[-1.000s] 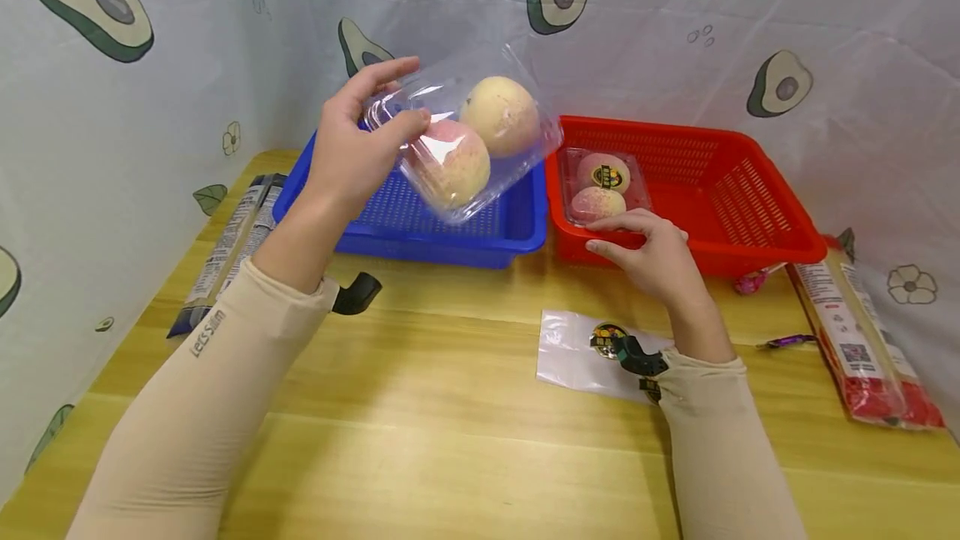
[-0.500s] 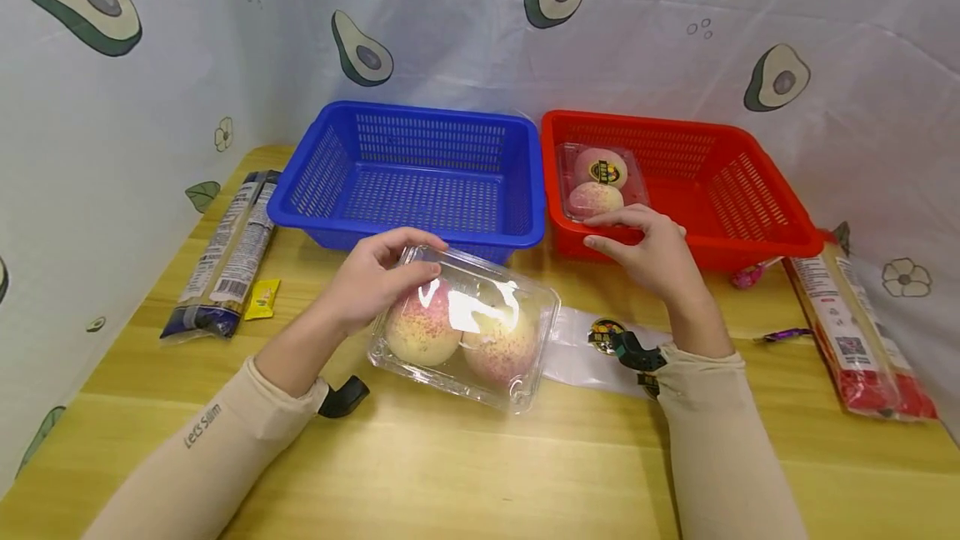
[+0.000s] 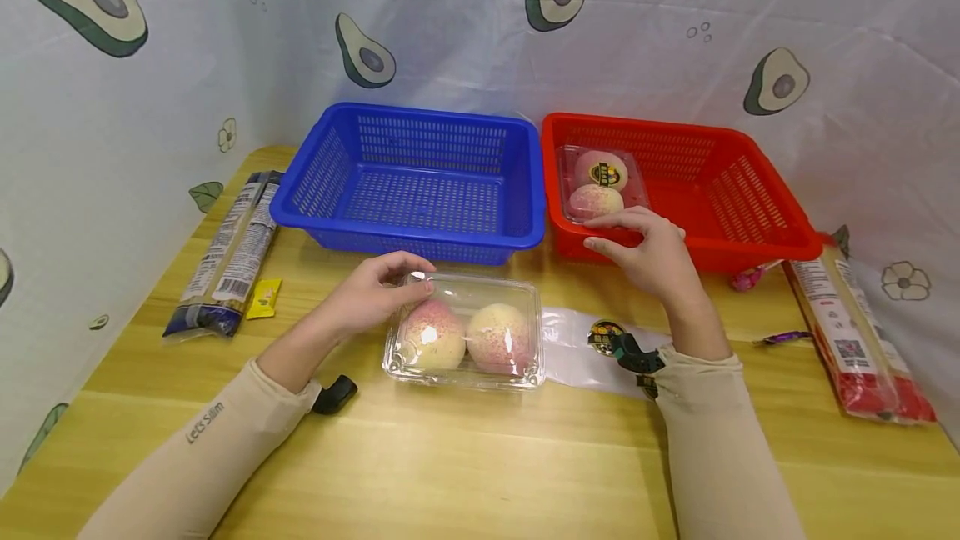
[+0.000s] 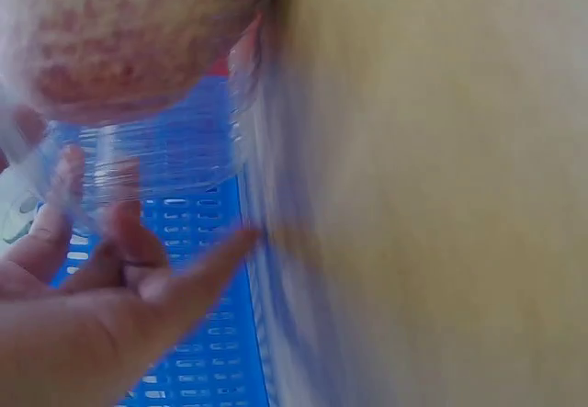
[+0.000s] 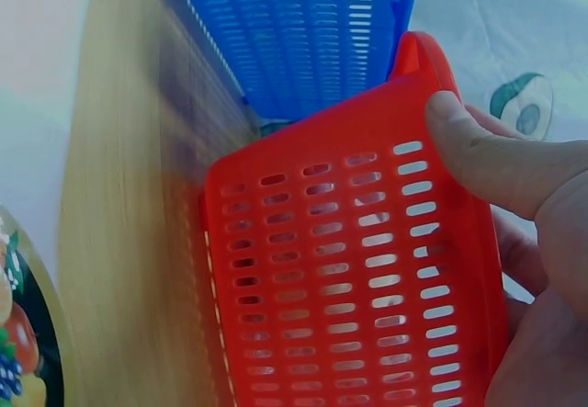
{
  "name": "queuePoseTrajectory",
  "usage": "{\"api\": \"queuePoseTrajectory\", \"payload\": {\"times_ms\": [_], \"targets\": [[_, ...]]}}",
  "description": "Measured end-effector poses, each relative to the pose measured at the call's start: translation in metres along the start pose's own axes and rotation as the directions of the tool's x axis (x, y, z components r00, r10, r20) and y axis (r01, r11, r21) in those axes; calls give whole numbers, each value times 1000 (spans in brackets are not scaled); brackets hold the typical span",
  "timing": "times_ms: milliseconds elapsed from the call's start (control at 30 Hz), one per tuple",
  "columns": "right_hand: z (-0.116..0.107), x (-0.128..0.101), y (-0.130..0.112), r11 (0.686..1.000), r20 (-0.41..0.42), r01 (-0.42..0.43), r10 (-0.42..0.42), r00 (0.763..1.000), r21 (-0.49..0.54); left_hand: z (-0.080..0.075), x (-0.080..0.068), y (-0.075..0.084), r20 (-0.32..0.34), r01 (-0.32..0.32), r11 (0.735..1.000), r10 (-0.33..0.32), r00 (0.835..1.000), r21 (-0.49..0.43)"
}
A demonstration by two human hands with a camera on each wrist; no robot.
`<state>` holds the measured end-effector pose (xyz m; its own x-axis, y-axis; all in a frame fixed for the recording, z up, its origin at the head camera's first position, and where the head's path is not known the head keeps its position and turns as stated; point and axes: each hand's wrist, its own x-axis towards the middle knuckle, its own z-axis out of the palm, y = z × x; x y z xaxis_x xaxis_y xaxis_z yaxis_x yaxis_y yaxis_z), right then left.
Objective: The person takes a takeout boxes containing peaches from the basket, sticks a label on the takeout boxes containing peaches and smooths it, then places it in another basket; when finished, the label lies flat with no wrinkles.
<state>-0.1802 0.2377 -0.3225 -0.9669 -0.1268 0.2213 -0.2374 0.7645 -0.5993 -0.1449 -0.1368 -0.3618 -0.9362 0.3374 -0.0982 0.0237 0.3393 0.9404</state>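
Observation:
In the head view, a clear plastic box (image 3: 468,290) with two pink-and-yellow peaches (image 3: 498,338) inside lies on the table in front of the blue basket. My left hand (image 3: 378,294) grips its upper left corner, thumb over the top and fingers behind. Blurred in the left wrist view, the fingers (image 4: 124,232) stand against the box's end. My right hand (image 3: 648,252) holds the front rim of the red basket (image 3: 705,252), thumb outside; the right wrist view shows that thumb (image 5: 450,122) on the rim. Inside this basket sits another peach box (image 3: 637,186) with a round dark label.
The blue basket (image 3: 408,236) stands beside the red one. A white sheet with round labels (image 3: 570,348) lies under my right wrist. Long printed packets, one blue-ended (image 3: 232,257) and one red-ended (image 3: 862,340), flank the baskets. Small candies, one yellow (image 3: 264,298) and one purple (image 3: 783,338), lie nearby.
My left hand has brought the peach box down from above the blue basket to the table, where it has levelled out. The right hand has stayed at the red basket's rim.

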Motion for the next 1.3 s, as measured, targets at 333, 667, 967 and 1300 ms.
{"api": "queuePoseTrajectory", "payload": {"times_ms": [333, 667, 967, 1300], "targets": [[-16, -8, -17, 996, 8, 87, -87, 996, -28, -6, -5, 6, 156, -231, 943, 197, 968, 241], [-35, -36, -13, 984, 416, 175, -169, 893, 25, -11, -10, 2, 383, -349, 889, 224, 896, 297], [-19, -28, 43, 988, 678, -21, -88, 730, 151, -16, -10, -4, 376, -339, 901, 225, 899, 272], [-12, -27, 42, 997, 659, -41, -11, 752, 64, -15, -10, -4, 372, -342, 899, 229, 900, 274]]}}
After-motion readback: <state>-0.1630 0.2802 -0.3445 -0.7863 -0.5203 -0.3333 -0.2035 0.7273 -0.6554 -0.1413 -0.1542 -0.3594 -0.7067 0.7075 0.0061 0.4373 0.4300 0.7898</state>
